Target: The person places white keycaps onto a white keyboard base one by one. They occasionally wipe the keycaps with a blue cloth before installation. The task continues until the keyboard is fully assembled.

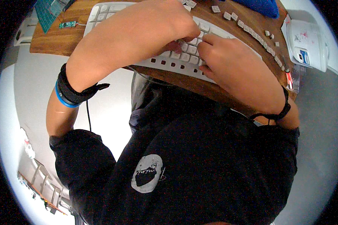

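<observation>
A white keyboard (189, 69) lies on the wooden table in front of me. Along its near edge, several square dark openings show where no keycaps sit. My left hand (176, 24) reaches across it, bent down at the wrist, with thumb and fingers closed in among the white keys (191, 50). Beside it, my right hand (225, 56) rests on the keyboard's right part, its fingers curled in toward the keys. Whatever lies between the fingertips of either hand is hidden. Loose white keycaps (256, 36) form a curved row on the table to the right.
A small green circuit board (67, 25) and a green cutting mat (49, 17) are at the far left. Blue cloth (261, 7) lies at the back. On the right are a red-handled screwdriver (289, 79) and a white plastic tray (317, 48). A dark cable (148, 78) hangs at the table's front edge.
</observation>
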Action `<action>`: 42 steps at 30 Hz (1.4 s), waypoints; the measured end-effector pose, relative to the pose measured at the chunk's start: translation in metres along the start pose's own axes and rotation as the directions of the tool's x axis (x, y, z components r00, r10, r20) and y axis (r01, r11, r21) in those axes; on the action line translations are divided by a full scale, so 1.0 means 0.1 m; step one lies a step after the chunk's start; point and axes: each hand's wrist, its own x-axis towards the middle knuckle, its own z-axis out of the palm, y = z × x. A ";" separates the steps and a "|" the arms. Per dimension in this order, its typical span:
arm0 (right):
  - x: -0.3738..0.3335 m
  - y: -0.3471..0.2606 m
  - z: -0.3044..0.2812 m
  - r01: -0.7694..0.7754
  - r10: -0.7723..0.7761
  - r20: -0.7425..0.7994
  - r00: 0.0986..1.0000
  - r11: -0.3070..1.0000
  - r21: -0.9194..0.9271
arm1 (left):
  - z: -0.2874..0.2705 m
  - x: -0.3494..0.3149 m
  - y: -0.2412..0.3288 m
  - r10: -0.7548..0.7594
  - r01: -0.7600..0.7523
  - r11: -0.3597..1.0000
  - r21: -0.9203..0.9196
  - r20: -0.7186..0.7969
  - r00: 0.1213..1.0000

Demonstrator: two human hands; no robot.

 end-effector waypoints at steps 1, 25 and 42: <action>0.00 0.01 0.01 0.001 -0.001 0.004 1.000 1.000 0.009 | 0.00 -0.01 0.02 0.002 -0.002 1.000 0.008 -0.016 1.000; -0.20 0.20 0.23 0.081 0.138 -0.505 0.852 0.918 0.387 | 0.42 0.06 0.12 -0.252 0.103 0.835 -0.540 -0.209 0.945; -0.35 0.36 0.18 -0.016 0.244 -0.352 0.904 0.841 0.540 | 0.48 0.07 -0.07 0.012 -0.006 1.000 0.030 -0.200 0.980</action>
